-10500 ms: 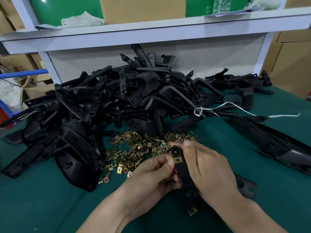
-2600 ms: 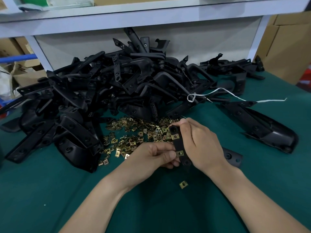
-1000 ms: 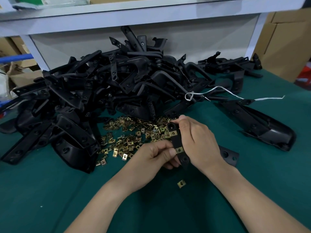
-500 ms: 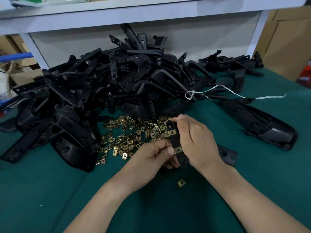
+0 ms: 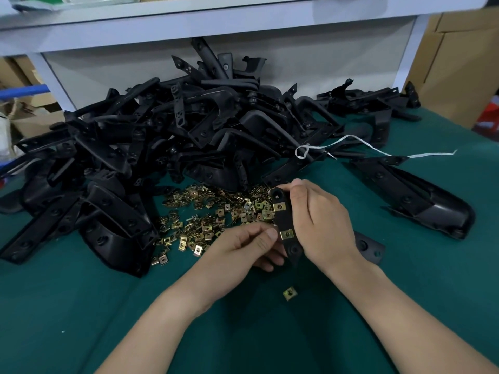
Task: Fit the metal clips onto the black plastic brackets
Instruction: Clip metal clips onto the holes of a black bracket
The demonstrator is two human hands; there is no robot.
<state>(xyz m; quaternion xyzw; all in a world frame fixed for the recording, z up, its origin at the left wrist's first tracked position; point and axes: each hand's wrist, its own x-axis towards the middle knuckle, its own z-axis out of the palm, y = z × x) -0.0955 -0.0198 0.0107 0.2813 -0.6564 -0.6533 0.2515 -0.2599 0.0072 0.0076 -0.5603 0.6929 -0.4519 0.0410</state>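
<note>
Second metal clip (image 5: 287, 234) newly seated on stiff, light-looking bracket (image 5: 283, 221); right hand (image 5: 321, 222) grips its long edge, left hand (image 5: 243, 249) pinches it beside that clip.

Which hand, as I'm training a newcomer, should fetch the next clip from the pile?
Left, probably: the left hand lies next to the clip pile, while the right hand grips the bracket.

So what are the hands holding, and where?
One black plastic bracket. The right hand wraps its right edge, fingertips at the top end; the left hand pinches its lower part, thumb beside the lower metal clip.
</note>
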